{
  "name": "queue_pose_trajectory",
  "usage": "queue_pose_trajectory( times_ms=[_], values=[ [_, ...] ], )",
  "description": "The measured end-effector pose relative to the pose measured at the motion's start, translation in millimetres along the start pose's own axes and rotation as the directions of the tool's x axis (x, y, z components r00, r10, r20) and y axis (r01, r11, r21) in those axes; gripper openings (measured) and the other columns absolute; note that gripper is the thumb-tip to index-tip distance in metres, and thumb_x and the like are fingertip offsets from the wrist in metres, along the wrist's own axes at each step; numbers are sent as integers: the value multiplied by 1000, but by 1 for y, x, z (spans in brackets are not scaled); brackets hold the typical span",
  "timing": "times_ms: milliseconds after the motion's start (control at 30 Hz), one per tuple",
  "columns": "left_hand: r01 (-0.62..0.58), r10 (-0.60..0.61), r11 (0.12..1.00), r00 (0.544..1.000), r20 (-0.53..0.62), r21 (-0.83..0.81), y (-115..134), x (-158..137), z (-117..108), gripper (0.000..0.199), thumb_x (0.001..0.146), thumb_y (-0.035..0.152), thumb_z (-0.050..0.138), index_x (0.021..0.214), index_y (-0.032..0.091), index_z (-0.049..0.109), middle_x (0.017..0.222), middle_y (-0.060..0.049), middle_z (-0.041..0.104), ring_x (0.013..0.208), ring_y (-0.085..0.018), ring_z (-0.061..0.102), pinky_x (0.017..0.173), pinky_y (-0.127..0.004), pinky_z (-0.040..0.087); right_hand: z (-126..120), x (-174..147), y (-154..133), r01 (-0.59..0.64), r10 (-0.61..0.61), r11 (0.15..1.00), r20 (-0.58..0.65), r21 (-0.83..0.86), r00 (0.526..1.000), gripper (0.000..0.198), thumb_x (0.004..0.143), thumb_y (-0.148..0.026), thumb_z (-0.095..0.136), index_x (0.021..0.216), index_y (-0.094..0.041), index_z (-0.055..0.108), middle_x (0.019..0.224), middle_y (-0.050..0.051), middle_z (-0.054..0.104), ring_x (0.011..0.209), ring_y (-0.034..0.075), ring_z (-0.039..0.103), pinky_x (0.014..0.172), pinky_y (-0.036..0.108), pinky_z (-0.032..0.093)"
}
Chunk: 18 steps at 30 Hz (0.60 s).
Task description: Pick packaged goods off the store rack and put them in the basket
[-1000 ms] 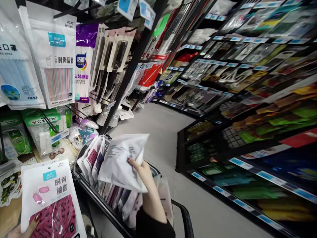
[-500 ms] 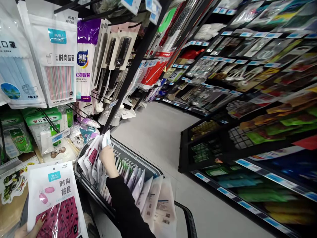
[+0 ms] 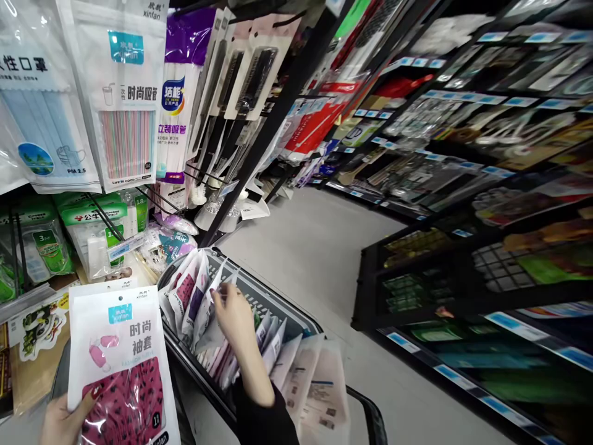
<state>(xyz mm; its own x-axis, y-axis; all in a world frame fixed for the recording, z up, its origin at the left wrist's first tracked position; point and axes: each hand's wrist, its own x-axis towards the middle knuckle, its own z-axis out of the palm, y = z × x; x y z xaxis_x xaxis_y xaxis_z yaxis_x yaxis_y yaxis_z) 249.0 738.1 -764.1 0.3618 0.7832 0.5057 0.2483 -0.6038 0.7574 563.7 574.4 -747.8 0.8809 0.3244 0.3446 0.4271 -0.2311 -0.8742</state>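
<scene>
Head view. Our left hand (image 3: 65,420), just left of the basket (image 3: 296,316), grips the pink sleeve-cover packet (image 3: 121,364) by its lower edge, thumb on the front, so the label faces us. Our right hand (image 3: 237,316), fingers loosely curled, parts the upright packets (image 3: 197,296) filed inside the basket, pinching one.

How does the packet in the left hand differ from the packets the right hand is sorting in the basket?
The packet in the left hand is held up alone by the left hand, printed front facing the camera. The packets in the basket stand packed on edge in a row, mostly showing sides or backs, with the right hand among them. Both are white pouches; some show similar pink patterned contents.
</scene>
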Motion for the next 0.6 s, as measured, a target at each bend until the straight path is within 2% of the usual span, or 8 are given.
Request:
queue_pose_trajectory(
  times_ms=[67, 133, 200, 267, 367, 433, 533, 600],
  values=[
    [-106, 106, 994, 993, -50, 11, 4, -4, 3, 50, 53, 65, 71, 44, 17, 60, 44, -3, 57, 43, -20, 53, 42, -28, 44, 4, -36, -3, 179, -214, 946, 106, 270, 971, 28, 92, -32, 41, 104, -12, 56, 102, 12, 64, 91, 21, 61, 81, 30, 45],
    [-182, 182, 983, 981, -64, 11, 11, -9, 6, 51, 54, 64, 71, 39, 18, 55, 40, -2, 53, 41, -18, 49, 41, -27, 42, 20, -67, -4, 212, -345, 871, 243, 444, 907, 35, 83, -39, 55, 108, -14, 56, 101, 11, 65, 92, 25, 61, 82, 35, 45],
    [-213, 213, 977, 975, -56, 6, 18, -12, 8, 50, 56, 61, 72, 38, 17, 55, 41, -2, 53, 41, -17, 48, 42, -26, 42, 39, -87, -2, 185, -453, 728, 260, 661, 853, 50, 74, -45, 64, 113, -14, 55, 108, 12, 64, 100, 27, 59, 87, 37, 45],
    [-216, 216, 976, 976, -10, 7, 24, -11, 10, 48, 58, 58, 71, 39, 17, 57, 42, -3, 54, 42, -18, 49, 42, -26, 43, 55, -97, 1, 158, -454, 586, 161, 795, 877, 50, 73, -48, 65, 109, -15, 57, 107, 11, 64, 100, 27, 59, 86, 37, 46],
    [-229, 226, 973, 970, 96, 22, 27, -5, 13, 43, 61, 54, 70, 41, 17, 61, 43, -4, 57, 41, -18, 51, 41, -27, 44, 61, -102, 4, 193, -328, 566, 4, 802, 945, 36, 76, -45, 63, 99, -17, 60, 97, 9, 64, 93, 25, 60, 82, 35, 47],
    [-237, 232, 971, 965, 120, 27, 27, -1, 17, 40, 63, 51, 68, 45, 16, 65, 46, -5, 60, 42, -20, 53, 41, -27, 45, 59, -103, 4, 156, -323, 545, 34, 824, 946, 36, 77, -44, 63, 100, -18, 59, 100, 9, 64, 95, 25, 60, 85, 34, 47],
    [-255, 251, 966, 962, 106, 35, 28, 0, 20, 36, 65, 46, 67, 45, 16, 66, 48, -6, 62, 46, -21, 56, 44, -28, 47, 58, -103, 7, -25, -373, 408, 192, 913, 908, 42, 75, -45, 65, 106, -18, 56, 113, 10, 63, 109, 25, 58, 95, 35, 44],
    [-304, 297, 951, 948, 115, 51, 31, -3, 19, 29, 62, 40, 67, 44, 17, 67, 45, -5, 60, 44, -20, 55, 43, -27, 46, 61, -98, 12, -109, -361, 316, 226, 942, 904, 44, 73, -45, 67, 108, -19, 56, 117, 10, 62, 113, 25, 56, 99, 35, 42]
  ],
)
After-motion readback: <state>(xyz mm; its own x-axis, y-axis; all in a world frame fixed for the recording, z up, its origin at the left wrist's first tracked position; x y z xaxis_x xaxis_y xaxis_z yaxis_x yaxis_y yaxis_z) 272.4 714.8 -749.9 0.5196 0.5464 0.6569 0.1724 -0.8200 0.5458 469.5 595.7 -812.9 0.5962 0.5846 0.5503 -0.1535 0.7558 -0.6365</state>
